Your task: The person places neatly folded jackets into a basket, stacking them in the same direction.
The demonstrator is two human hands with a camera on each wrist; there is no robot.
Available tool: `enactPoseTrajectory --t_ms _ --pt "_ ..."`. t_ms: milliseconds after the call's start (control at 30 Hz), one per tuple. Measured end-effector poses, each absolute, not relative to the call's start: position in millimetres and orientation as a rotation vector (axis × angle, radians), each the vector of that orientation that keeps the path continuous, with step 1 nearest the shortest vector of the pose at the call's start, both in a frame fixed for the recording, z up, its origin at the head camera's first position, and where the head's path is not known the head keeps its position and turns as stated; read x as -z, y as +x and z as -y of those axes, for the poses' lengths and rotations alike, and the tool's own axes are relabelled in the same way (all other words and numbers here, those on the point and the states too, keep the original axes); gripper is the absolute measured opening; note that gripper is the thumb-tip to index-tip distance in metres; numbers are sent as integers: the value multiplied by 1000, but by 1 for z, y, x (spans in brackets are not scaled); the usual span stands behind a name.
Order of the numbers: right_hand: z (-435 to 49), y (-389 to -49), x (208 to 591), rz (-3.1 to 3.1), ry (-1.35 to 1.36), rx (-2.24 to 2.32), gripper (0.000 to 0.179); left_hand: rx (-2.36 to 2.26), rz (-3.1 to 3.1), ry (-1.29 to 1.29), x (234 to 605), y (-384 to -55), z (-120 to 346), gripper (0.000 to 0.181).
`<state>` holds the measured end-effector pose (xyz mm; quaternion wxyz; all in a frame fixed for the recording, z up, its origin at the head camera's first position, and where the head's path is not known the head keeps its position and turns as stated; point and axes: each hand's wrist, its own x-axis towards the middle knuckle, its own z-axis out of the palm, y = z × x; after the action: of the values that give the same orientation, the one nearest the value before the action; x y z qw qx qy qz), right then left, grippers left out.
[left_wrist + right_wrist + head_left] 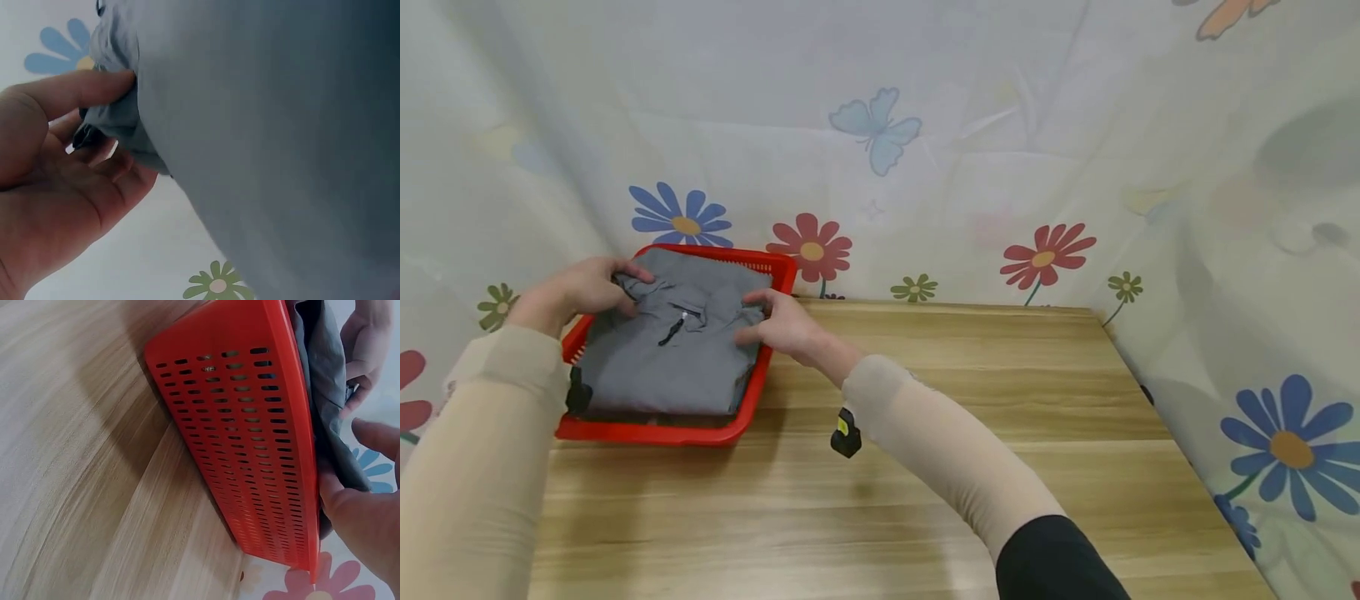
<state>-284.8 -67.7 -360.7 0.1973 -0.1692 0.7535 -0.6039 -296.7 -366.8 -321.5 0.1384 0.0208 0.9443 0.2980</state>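
Observation:
A folded grey garment point(658, 367) with a small zip and dark pull cord lies in a red plastic basket point(752, 396). At its far left part, my left hand point(591, 287) holds bunched cloth; in the left wrist view, the thumb lies on the grey fabric point(250, 125) and the fingers sit underneath. My right hand point(790, 329) is at the garment's right edge, thumb and index finger spread apart. In the right wrist view, one digit reaches between the cloth point(328, 381) and the basket rim point(300, 425), while another stands off the cloth.
The basket stands at the left back of a wooden table point(970, 467). Behind and beside the table hangs a pale curtain point(970, 192) printed with flowers and butterflies. A small black device with a yellow mark point(846, 433) hangs below the right wrist.

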Motion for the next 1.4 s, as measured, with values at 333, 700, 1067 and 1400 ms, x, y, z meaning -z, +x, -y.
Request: enactPoseTrajectory --t_ms 333,700,1067,1400 --pt "59 -282 361 -2036 -542 1648 57 -659 -2781 69 331 -296 362 51" --pt "51 -274 359 -2028 -560 1617 56 -451 -2795 46 331 -289 346 59" --pt "30 -265 361 -2029 -632 1595 55 -326 -2938 98 333 -286 339 63" --pt "3 -262 374 -2351 -811 1311 51 -367 -2966 284 322 -277 305 62"
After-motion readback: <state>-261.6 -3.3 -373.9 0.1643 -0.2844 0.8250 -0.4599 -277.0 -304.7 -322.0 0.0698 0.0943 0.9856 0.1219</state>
